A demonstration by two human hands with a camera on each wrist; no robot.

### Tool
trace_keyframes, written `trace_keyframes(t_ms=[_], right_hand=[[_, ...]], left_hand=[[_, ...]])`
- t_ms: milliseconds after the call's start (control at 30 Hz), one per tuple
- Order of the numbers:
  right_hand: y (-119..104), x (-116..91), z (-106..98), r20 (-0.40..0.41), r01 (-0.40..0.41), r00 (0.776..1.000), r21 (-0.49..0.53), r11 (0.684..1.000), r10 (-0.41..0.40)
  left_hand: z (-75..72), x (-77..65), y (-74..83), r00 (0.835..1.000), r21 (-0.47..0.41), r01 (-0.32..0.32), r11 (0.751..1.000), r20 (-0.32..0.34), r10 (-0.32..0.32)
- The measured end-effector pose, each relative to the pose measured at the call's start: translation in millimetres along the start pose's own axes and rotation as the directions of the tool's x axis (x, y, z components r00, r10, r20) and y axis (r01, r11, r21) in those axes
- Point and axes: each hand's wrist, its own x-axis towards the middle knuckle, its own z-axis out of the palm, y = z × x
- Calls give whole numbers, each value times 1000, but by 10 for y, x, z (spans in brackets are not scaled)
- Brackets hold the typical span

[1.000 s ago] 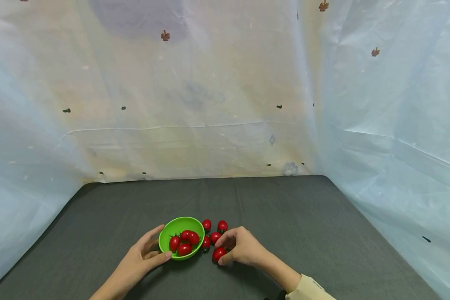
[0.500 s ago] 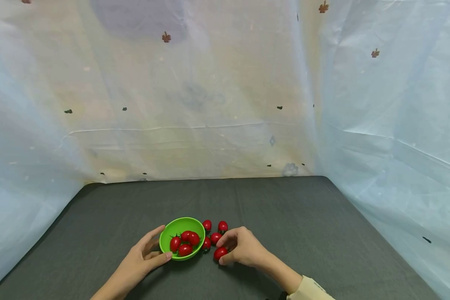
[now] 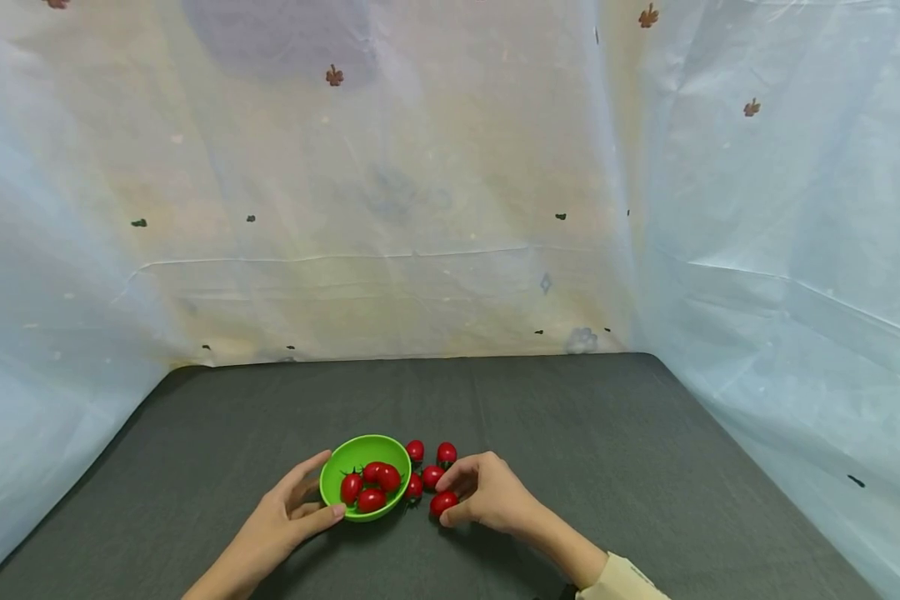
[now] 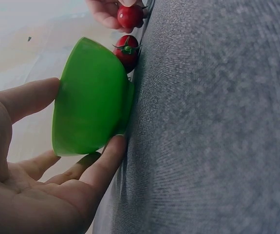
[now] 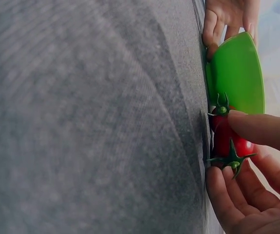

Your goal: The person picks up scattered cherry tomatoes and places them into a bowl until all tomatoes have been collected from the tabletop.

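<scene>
A green bowl stands on the dark cloth with several cherry tomatoes in it. My left hand holds it from the left, the thumb at the rim and the fingers around the side; in the left wrist view a fingertip reaches down to the bowl's base. Right of the bowl, my right hand pinches one cherry tomato between thumb and fingers, low over the cloth. The right wrist view shows this tomato with its green stem star turned toward the fingertips.
Several loose cherry tomatoes lie between the bowl and my right hand, one close against the bowl. Dark grey cloth covers the tabletop. Pale plastic sheeting hangs behind and along both sides.
</scene>
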Motion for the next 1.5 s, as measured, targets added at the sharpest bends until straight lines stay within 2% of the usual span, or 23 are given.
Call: trace_keyframes(t_ms=[267, 1067, 1500], right_hand=[[0, -18, -14, -13, 5, 1000, 5, 1000, -5], [4, -15, -75, -51, 4, 999, -6, 1000, -5], [-182, 22, -110, -79, 7, 997, -21, 1000, -8]], left_hand=[[-5, -12, 6, 1000, -9, -10, 1000, 18, 10], [4, -19, 24, 1000, 34, -4, 999, -2, 4], [-2, -32, 36, 1000, 24, -19, 1000, 15, 19]])
